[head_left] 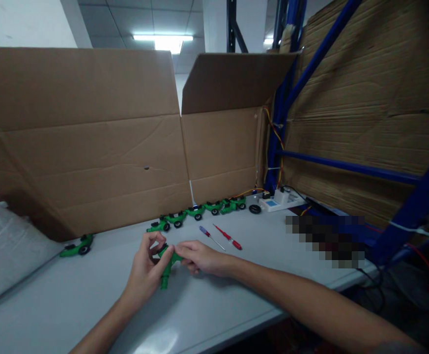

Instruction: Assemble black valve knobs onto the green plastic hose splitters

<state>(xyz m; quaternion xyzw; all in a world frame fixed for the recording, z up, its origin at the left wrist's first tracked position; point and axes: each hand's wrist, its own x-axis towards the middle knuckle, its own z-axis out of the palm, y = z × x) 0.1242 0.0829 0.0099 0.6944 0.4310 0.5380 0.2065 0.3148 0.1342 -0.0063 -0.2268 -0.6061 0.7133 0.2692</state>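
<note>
My left hand (146,268) and my right hand (199,258) meet over the grey table (236,295), both pinched on one green toy car body (167,269). The left fingers grip its upper end, where a small black part shows. The right fingertips hold its side. Behind the hands, several green toy cars with black wheels (195,212) stand in a row along the cardboard wall. One more green car (77,246) sits apart at the left.
A blue-handled screwdriver (210,237) and a red-handled screwdriver (229,237) lie just beyond my right hand. A loose black wheel (254,209) and a white device (278,199) sit at the back right. Cardboard walls (89,147) and a blue rack (402,221) enclose the table.
</note>
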